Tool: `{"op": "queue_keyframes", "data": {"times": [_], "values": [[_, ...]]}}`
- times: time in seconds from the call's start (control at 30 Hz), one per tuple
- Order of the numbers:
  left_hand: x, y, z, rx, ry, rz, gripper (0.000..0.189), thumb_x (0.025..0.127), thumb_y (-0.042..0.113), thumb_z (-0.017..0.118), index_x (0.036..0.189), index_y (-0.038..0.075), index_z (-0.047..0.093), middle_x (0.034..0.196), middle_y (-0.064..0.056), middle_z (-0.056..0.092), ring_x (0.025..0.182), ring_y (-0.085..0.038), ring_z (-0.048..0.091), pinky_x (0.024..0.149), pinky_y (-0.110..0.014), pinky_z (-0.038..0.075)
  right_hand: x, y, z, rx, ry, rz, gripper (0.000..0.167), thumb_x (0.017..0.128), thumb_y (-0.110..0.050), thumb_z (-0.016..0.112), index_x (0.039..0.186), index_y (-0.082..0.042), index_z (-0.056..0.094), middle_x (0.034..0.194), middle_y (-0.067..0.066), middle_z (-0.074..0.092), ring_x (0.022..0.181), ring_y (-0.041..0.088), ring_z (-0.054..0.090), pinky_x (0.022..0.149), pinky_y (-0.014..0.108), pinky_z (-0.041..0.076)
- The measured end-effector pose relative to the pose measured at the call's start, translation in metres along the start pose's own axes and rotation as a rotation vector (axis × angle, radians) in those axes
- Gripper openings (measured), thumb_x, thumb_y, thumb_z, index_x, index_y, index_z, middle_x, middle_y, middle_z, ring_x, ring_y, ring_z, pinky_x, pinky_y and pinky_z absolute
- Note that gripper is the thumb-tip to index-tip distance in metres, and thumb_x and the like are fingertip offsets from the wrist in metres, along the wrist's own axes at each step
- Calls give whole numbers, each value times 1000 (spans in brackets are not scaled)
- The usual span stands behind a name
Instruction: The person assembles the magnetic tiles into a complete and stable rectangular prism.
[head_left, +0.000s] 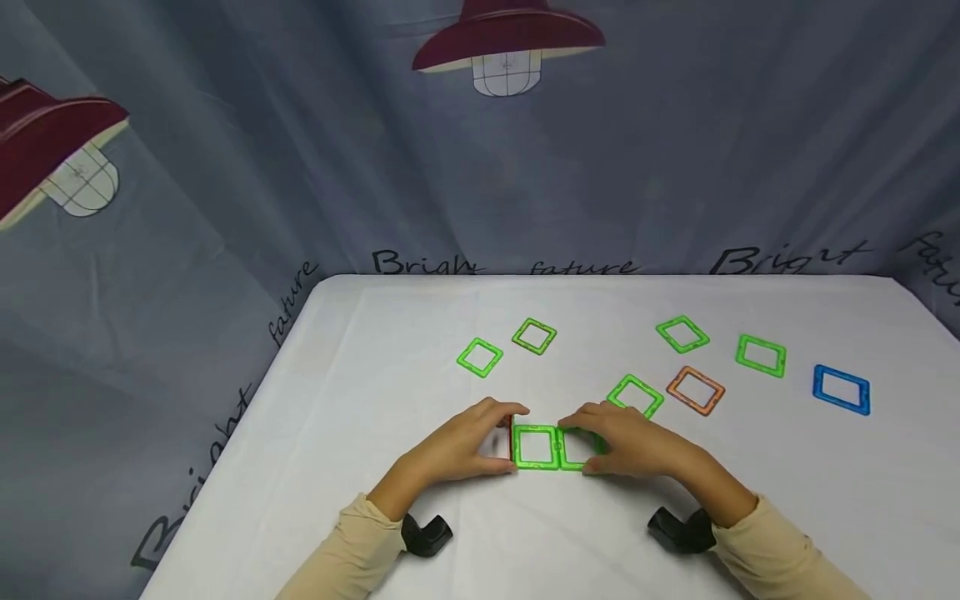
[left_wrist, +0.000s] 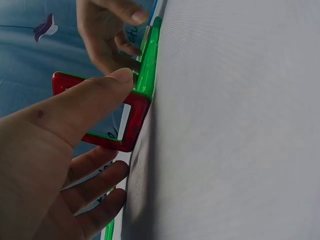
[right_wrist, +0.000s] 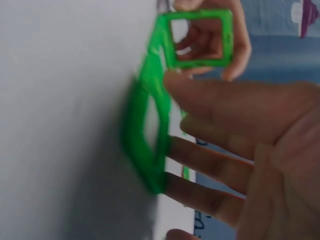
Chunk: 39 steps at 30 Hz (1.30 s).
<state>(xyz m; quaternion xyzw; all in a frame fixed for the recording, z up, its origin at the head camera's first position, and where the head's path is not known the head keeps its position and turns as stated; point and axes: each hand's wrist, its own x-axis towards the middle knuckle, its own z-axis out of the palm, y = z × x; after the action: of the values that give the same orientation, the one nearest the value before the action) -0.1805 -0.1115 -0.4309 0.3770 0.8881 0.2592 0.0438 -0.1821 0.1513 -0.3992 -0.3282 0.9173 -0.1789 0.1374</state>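
Note:
Two green square magnetic tiles lie edge to edge on the white table: a left one [head_left: 536, 466] and a right one [head_left: 573, 467]. At their left end a red square magnetic tile [left_wrist: 135, 125] stands upright. Its inward side shows as a green frame [right_wrist: 227, 37] in the right wrist view. My left hand [head_left: 467, 446] holds this upright piece by its edges between thumb and fingers; the index fingertip is hidden in the left wrist view. With thumb and index finger my right hand [head_left: 637, 442] grips the right green tile, covering part of it.
Behind the right hand lie a green tile [head_left: 617, 390] and an orange one [head_left: 675, 383]. Farther right are more green tiles [head_left: 759, 367] and a blue tile [head_left: 842, 404]. Two green tiles [head_left: 480, 371] lie at back left. A grey printed curtain [head_left: 637, 167] hangs behind the table.

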Motion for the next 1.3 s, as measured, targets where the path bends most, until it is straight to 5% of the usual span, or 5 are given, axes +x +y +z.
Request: {"op": "queue_keyframes", "data": {"times": [0.33, 0.73, 1.3], "values": [[-1, 2, 0, 13, -14, -11, 67, 80, 36, 69, 135, 24, 35, 111, 4, 48, 100, -9, 49, 91, -26, 42, 60, -6, -35, 75, -230, 56, 52, 87, -29, 62, 132, -8, 46, 114, 12, 61, 103, 27, 59, 86, 44, 45], [0, -1, 2, 7, -10, -8, 67, 79, 36, 70, 135, 23, 36, 112, 3, 48, 101, -8, 48, 91, -23, 41, 137, -19, -28, 20, -87, 77, 59, 86, -27, 63, 136, -5, 41, 130, 21, 47, 118, 33, 48, 95, 48, 40], [-2, 2, 0, 24, -17, -7, 66, 79, 37, 70, 135, 22, 37, 113, 2, 48, 104, -8, 48, 93, -24, 40, 169, -39, -8, -200, -39, 184, 83, 76, -47, 69, 142, -12, 32, 133, 18, 40, 121, 36, 40, 90, 49, 42]]}}
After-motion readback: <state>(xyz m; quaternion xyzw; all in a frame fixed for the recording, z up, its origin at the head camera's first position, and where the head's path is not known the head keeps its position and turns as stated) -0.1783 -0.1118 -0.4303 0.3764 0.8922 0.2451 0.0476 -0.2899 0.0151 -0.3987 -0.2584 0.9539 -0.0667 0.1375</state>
